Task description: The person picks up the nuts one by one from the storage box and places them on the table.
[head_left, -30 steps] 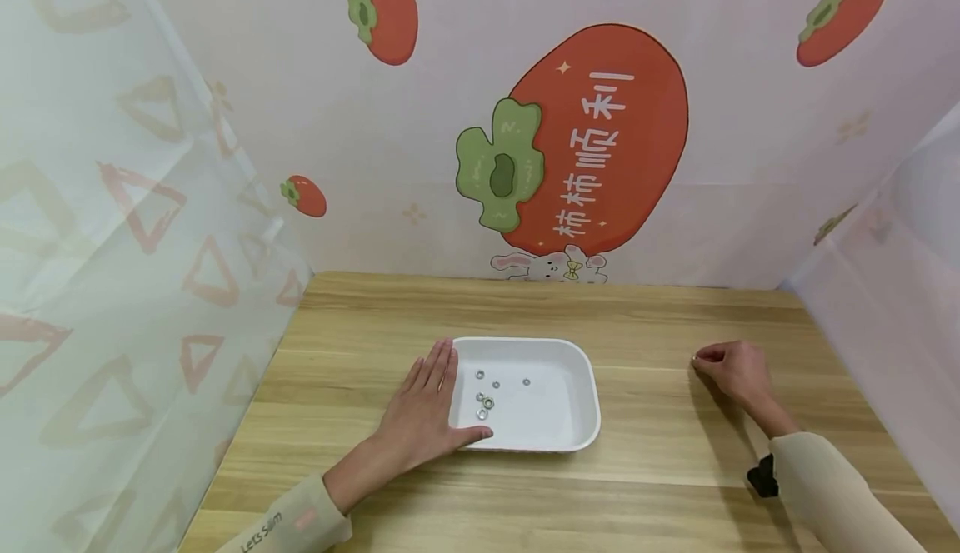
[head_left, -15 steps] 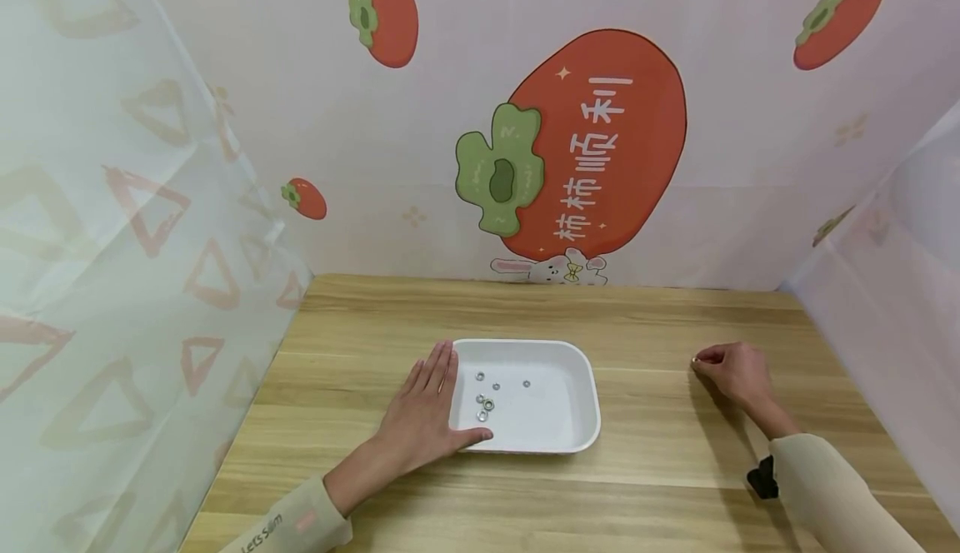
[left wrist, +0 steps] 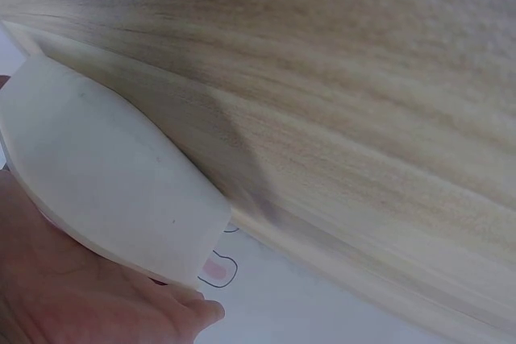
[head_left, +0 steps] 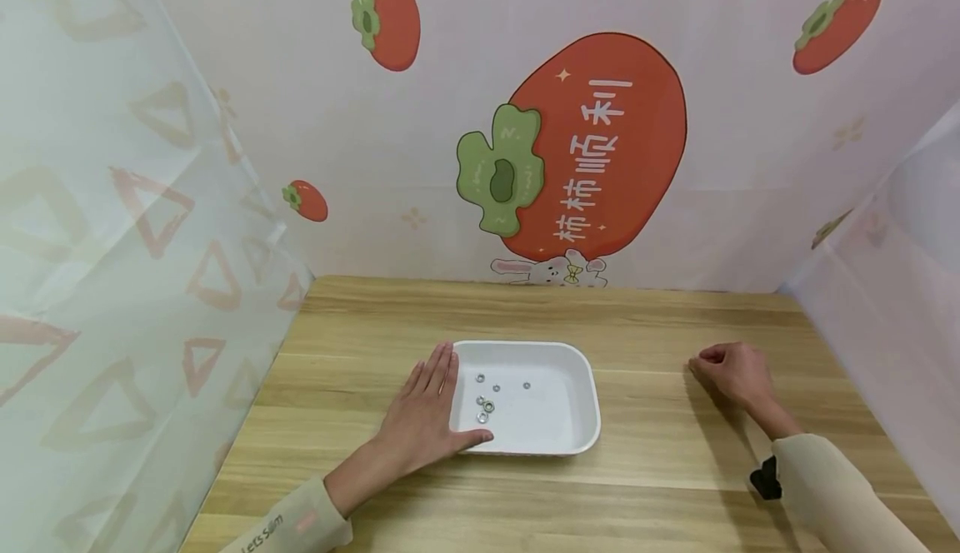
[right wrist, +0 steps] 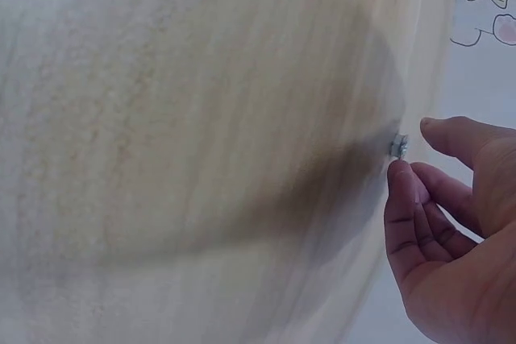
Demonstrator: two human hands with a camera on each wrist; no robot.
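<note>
A white tray (head_left: 551,420) lies on the table with several small metal nuts (head_left: 489,407) toward its left side. My left hand (head_left: 420,411) rests along the tray's left edge, fingers straight and thumb over the near rim. The left wrist view shows the tray's outer wall (left wrist: 121,167) beside that hand. Right of the tray, my right hand (head_left: 735,371) is low over the table, fingers bent. In the right wrist view a small metal nut (right wrist: 399,146) sits right at a fingertip, with a gap to the thumb. The head view hides this nut.
The wood-grain table (head_left: 637,486) reaches back to a wall sheet printed with persimmons (head_left: 607,145) and a rabbit. Pale sheets (head_left: 142,286) hang on both sides. A black object (head_left: 765,478) is at the right cuff.
The right fingertips have shifted slightly left, and the bright nut seen at them earlier no longer shows in the head view. The left hand and tray keep their place.
</note>
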